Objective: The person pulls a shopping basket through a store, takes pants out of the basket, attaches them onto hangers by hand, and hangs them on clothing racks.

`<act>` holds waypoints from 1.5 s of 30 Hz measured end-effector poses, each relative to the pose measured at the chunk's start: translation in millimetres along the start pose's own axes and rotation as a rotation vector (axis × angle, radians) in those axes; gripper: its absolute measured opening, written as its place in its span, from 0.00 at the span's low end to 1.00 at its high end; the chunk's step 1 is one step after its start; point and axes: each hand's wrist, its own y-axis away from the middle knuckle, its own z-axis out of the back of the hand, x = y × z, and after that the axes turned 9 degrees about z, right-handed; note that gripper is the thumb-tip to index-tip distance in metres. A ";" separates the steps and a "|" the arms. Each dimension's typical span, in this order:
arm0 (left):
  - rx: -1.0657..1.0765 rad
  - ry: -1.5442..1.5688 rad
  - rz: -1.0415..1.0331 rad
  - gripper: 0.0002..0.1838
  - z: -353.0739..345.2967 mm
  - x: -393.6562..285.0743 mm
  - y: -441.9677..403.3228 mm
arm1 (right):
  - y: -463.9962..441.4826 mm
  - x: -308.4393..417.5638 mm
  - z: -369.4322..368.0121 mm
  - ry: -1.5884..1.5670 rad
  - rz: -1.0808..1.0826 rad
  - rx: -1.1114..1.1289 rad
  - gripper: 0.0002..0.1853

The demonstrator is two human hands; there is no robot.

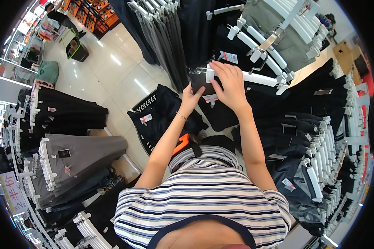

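My right hand [230,85] is closed at the clip end of a white clip hanger [257,79], thumb and fingers around the clip. A dark garment [202,81] lies at that clip, and my left hand [190,99] pinches its edge with the thumb on top. Whether the clip is fastened on the cloth cannot be seen. A white and red tag [210,98] hangs just below my hands. Beneath my left forearm, a black basket [134,113] on the floor holds black clothing [164,108] with a price tag.
Grey trousers [168,41] hang ahead on white hangers. Racks of dark trousers [295,128] crowd the right side. Skirts and trousers, including a grey garment [85,155], hang at left. Across the tiled floor [120,68] stand a green-edged basket [77,50] and a person [60,18].
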 end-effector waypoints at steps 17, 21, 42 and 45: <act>-0.031 0.113 0.126 0.14 17.0 -9.3 -12.8 | 195.6 -100.6 36.3 -0.593 -1.059 -0.555 0.25; -0.059 -0.119 0.302 0.16 14.9 -29.1 -6.4 | 188.0 -100.8 22.8 -0.507 -1.055 -0.594 0.33; 0.105 -0.064 -0.100 0.14 -23.3 -77.6 61.4 | 218.2 -38.5 120.4 -1.382 -0.407 -0.952 0.37; -0.072 -0.065 -0.258 0.10 -17.0 -88.9 82.7 | 203.6 -38.4 129.7 -1.201 -0.383 -0.882 0.44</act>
